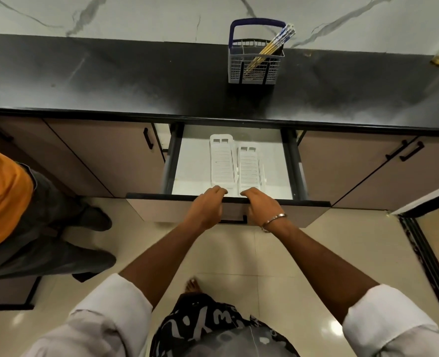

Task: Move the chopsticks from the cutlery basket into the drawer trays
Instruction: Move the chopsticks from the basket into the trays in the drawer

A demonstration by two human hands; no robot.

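Both hands curl over the front edge of the open drawer (228, 211): left hand (208, 206) and right hand (261, 204) side by side, fingers hooked over the rim, gripping it. Inside the drawer lie 2 white slotted trays (236, 163), parallel and touching, each holding nothing. Chopsticks (270, 48) stand tilted in the right compartment of the cutlery basket (254, 64), which rests on the black desk (110, 81), well behind the drawer.

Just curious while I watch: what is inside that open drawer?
Two white slotted trays lie side by side in the drawer, no chopsticks in them. Both hands, left and right, cover the trays' near ends.
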